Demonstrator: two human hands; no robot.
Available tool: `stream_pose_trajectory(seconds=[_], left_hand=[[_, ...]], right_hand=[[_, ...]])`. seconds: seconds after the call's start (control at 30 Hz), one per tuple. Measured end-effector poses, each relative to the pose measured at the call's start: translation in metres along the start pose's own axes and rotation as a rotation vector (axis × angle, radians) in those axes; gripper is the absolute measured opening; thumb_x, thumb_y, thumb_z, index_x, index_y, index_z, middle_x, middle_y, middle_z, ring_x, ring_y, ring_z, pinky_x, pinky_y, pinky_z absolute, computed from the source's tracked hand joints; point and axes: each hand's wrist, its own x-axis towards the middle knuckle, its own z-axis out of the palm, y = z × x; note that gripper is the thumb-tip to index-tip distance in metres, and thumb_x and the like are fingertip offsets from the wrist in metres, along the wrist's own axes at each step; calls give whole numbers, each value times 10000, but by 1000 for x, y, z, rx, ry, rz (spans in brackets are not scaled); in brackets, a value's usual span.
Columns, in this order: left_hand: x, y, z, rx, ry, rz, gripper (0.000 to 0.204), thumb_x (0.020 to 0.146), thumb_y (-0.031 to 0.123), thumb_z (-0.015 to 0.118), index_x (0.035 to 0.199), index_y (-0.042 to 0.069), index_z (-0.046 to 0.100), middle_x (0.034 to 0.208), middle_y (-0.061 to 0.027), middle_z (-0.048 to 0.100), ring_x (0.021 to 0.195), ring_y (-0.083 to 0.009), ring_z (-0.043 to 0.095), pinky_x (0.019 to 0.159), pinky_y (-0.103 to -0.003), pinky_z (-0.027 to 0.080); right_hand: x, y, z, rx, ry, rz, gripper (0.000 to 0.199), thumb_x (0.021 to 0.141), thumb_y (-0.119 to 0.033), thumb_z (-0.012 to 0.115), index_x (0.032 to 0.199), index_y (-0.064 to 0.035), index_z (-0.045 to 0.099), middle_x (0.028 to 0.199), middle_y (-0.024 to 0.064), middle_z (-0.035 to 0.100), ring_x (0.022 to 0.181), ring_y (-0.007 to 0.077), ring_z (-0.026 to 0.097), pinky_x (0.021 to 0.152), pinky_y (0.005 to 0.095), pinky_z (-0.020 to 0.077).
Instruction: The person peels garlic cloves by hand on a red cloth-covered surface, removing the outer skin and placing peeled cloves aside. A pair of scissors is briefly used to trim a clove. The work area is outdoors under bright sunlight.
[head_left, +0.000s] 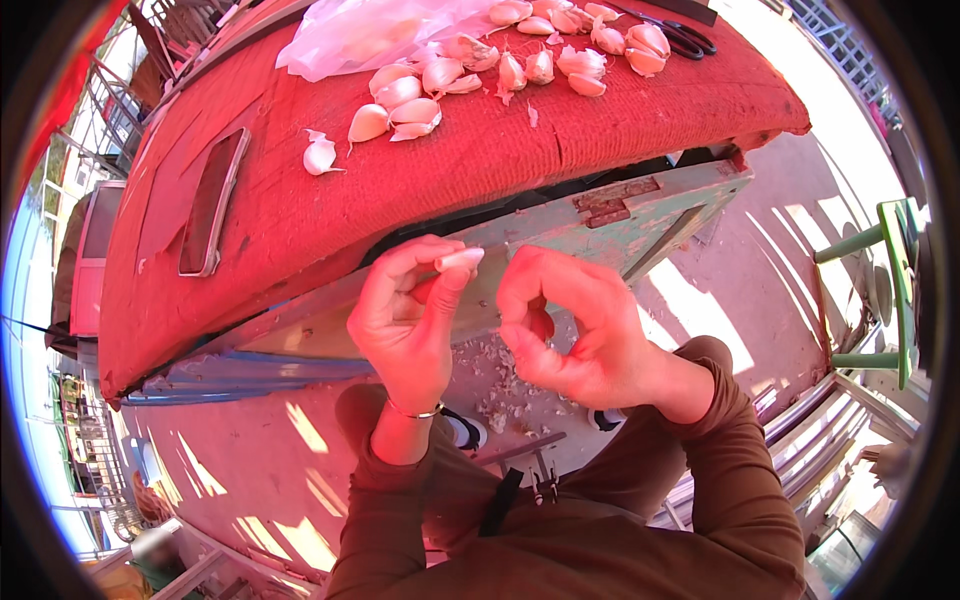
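A small pale garlic clove is pinched between the thumb and forefinger of my left hand, just in front of the table edge. My right hand hovers a little to the right, apart from the clove. Its thumb and forefinger curl together in a pinch, and whatever may be between them is hidden. Beyond both hands, several garlic cloves lie in a loose pile on the red-covered table. One clove sits by itself left of the pile.
Behind the garlic lies a thin pinkish plastic bag, with dark-handled scissors at the far right. A phone rests on the table's left side. Garlic skins litter the floor between my feet. A green stool stands at right.
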Motion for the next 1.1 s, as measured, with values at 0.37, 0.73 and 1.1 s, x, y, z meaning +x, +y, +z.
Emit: stream_pose_trajectory(seconds=[0.37, 0.73, 1.1], left_hand=[[4, 1, -14, -203, -84, -2, 243, 933, -61, 726, 1168, -57, 661, 1212, -206, 696, 1106, -257, 702, 942, -353, 581], [4, -4, -8, -121, -128, 62, 304, 927, -56, 733, 1226, -68, 680, 1256, -211, 690, 1118, -254, 700, 962, -350, 576], [6, -3, -5, -320, -117, -43, 231, 944, -86, 695, 1168, -71, 644, 1264, -231, 671, 1146, -304, 706, 996, -392, 583]], right_hand=[[8, 0, -4, 12, 98, 64, 135, 879, 82, 678, 982, 17, 618, 994, 90, 627, 791, 160, 653, 712, 298, 529], [12, 15, -7, -86, 127, -44, 215, 880, 116, 720, 1069, 27, 666, 1058, 105, 642, 927, 173, 689, 762, 291, 575], [15, 14, -12, -188, 110, -129, 194, 852, 105, 748, 1005, 13, 672, 1005, 115, 665, 899, 193, 694, 743, 290, 571]])
